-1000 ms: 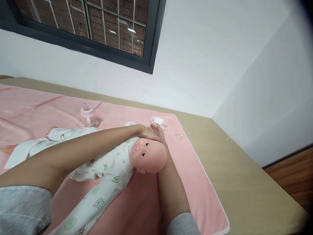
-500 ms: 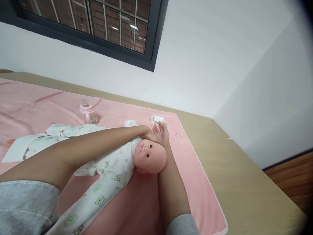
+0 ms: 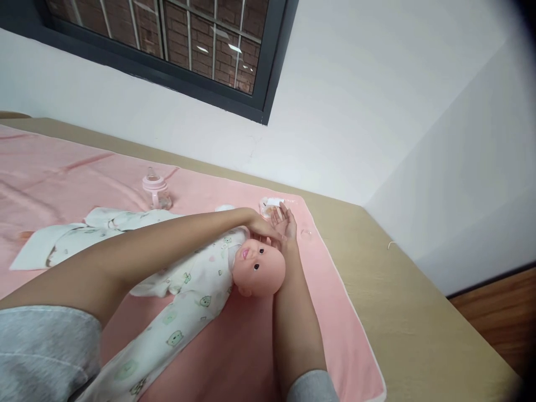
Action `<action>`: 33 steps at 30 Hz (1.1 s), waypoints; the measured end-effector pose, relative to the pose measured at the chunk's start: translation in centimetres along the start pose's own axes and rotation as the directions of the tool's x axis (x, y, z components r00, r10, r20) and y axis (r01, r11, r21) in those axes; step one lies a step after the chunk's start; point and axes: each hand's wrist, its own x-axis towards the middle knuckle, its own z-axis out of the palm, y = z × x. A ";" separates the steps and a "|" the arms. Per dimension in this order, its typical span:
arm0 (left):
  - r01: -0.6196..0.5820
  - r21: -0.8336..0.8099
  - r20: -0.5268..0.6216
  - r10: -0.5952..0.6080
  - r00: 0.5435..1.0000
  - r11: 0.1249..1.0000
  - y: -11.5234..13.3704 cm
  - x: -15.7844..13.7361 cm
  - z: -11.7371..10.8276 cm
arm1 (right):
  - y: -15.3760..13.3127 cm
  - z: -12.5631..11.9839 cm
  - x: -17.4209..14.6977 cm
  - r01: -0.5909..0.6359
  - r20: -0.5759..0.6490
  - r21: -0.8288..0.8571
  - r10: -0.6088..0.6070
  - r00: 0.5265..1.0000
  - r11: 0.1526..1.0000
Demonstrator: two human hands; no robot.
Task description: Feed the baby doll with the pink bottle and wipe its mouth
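A baby doll (image 3: 262, 272) in a white printed outfit (image 3: 196, 285) lies on its back, its bald head against my right forearm near the wrist. My right hand (image 3: 287, 223) is palm up past the head, fingers apart and slightly curved, holding nothing. From the left, my left arm crosses over the doll's body. My left hand (image 3: 263, 226) reaches beside the head to my right wrist, its fingers stretched out and partly hidden by the doll's head. Just beyond my right fingertips is a small clear packet (image 3: 270, 205) with a white label.
A pink baby bottle (image 3: 156, 191) with handles stands on the pink blanket (image 3: 335, 312) behind the doll. White printed clothing (image 3: 71, 243) lies at left. A small clear round piece (image 3: 306, 233) is right of my hand. The wooden tabletop (image 3: 402, 312) borders a white wall with a window.
My left hand has shifted slightly, and its fingers now show beside the doll's head at my right wrist. The right hand stays palm up. The whole view has moved a little.
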 end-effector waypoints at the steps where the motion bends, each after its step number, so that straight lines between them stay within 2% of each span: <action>1: 0.005 0.017 0.004 -0.006 1.000 1.000 0.3 -0.5 -0.5 | -0.6 0.2 -0.1 0.024 0.001 -0.034 -0.023 1.000 0.999; 3: -0.009 0.057 -0.042 0.011 0.999 0.998 0.9 -1.7 -1.5 | -2.0 0.8 -0.4 0.049 0.000 -0.120 -0.050 0.999 0.992; 5: -0.043 0.094 -0.164 0.058 0.985 0.995 1.4 -3.2 -2.0 | -3.5 1.4 -0.9 0.051 0.005 -0.224 -0.052 0.999 0.973; 7: -0.068 0.123 -0.312 0.104 0.945 0.990 1.8 -4.7 -2.0 | -5.0 2.2 -1.7 0.071 0.026 -0.322 -0.067 0.997 0.944; 9: -0.086 0.128 -0.484 0.138 0.864 0.988 1.9 -6.1 -1.5 | -6.4 3.1 -2.5 0.130 0.071 -0.424 -0.110 0.991 0.896; 12: -0.141 0.104 -0.725 0.172 0.667 0.985 1.8 -7.7 -0.2 | -8.0 4.7 -4.0 0.259 0.213 -0.610 -0.160 0.964 0.749; 14: -0.171 0.131 -0.804 0.206 0.558 0.977 1.7 -8.7 0.8 | -8.9 5.9 -5.1 0.342 0.333 -0.701 -0.137 0.933 0.625; 16: -0.173 0.201 -0.834 0.261 0.486 0.964 1.5 -9.6 1.7 | -9.4 7.2 -6.3 0.416 0.439 -0.733 -0.093 0.894 0.539; 20: -0.094 0.305 -0.863 0.317 0.393 0.948 0.8 -11.0 2.8 | -9.6 9.9 -8.7 0.510 0.577 -0.702 -0.022 0.816 0.498; 22: -0.071 0.291 -0.879 0.296 0.373 0.954 0.4 -11.5 3.1 | -9.4 11.0 -9.8 0.560 0.635 -0.679 -0.004 0.773 0.476; 24: -0.107 0.222 -0.889 0.247 0.387 0.969 0.0 -12.0 3.2 | -9.2 11.8 -10.7 0.611 0.681 -0.661 0.006 0.732 0.436; 28: -0.219 0.046 -0.861 0.150 0.486 0.975 -0.1 -12.9 3.1 | -9.2 12.7 -11.8 0.657 0.711 -0.653 0.007 0.703 0.376; 33: -0.285 -0.045 -0.817 0.129 0.562 0.957 -0.4 -13.8 3.0 | -9.3 12.8 -12.0 0.676 0.713 -0.658 -0.014 0.701 0.331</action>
